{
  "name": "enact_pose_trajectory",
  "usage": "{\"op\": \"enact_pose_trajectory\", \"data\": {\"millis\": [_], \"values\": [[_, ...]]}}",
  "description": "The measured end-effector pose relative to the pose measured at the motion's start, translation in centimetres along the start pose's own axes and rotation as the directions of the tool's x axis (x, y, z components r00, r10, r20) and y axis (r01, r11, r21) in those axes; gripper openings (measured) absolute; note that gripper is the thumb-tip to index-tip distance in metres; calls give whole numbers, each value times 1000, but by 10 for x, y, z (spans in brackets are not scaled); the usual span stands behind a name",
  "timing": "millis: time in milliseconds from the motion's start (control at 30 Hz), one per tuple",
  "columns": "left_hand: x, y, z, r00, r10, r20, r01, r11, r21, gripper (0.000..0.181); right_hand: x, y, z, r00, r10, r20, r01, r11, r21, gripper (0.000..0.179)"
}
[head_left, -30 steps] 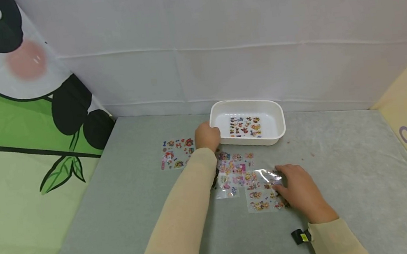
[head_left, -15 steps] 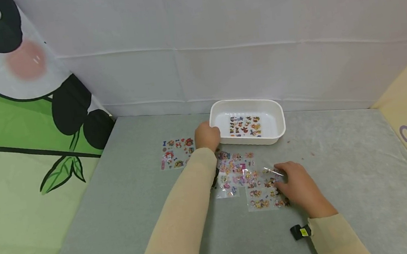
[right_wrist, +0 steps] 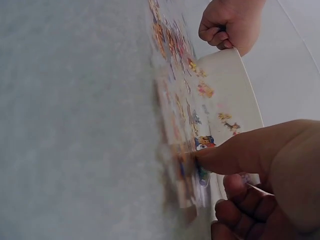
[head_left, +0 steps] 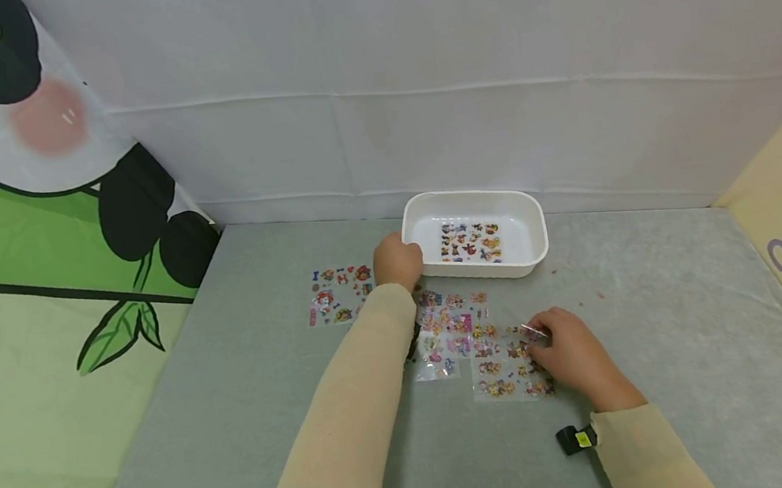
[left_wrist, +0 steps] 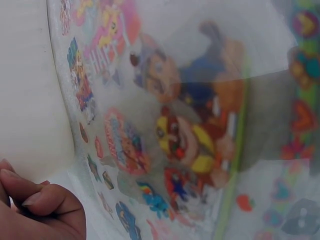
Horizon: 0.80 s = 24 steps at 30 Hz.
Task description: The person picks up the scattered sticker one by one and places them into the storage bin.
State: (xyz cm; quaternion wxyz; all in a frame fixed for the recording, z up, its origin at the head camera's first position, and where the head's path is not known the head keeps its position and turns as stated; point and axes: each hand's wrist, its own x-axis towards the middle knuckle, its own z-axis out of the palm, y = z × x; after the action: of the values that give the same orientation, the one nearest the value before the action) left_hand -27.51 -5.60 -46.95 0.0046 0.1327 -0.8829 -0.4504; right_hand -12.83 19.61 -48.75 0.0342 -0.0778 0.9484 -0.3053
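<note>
My left hand (head_left: 398,263) grips the left side of a white plastic tray (head_left: 479,270) at the back of the table. Inside the tray lies a sticker sheet (head_left: 471,242) with small cartoon figures. My right hand (head_left: 577,352) pinches the right edge of a clear sticker sheet (head_left: 495,368); in the right wrist view the thumb (right_wrist: 235,152) lies against it. That edge is slightly raised, and the sheet's upper left overlaps other sticker sheets (head_left: 443,334) on the table. Close under my left wrist, large printed stickers (left_wrist: 185,140) fill the left wrist view.
Another sticker sheet (head_left: 339,295) lies left of my left forearm, which partly covers it. The grey tabletop (head_left: 691,308) ends at a white cloth wall (head_left: 450,126) just behind the tray. Printed panels stand on both sides.
My right hand shifts slightly up and away from me, and its fingers close in on the sheet's edge. The sheet moves a little with it. My left hand and the tray stay put.
</note>
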Motion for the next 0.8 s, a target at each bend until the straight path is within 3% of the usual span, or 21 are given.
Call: {"op": "enact_pose_trajectory", "data": {"millis": [200,800], "values": [[3,-2,2,1000,2,-8,-2,1000,4,30,-1,0,1,999,33,6,-33,999,44,5],[8,-6,10,1000,5,-27,-5,1000,11,28,8,12,-6,993,86,75,-99,976,192,19]]}}
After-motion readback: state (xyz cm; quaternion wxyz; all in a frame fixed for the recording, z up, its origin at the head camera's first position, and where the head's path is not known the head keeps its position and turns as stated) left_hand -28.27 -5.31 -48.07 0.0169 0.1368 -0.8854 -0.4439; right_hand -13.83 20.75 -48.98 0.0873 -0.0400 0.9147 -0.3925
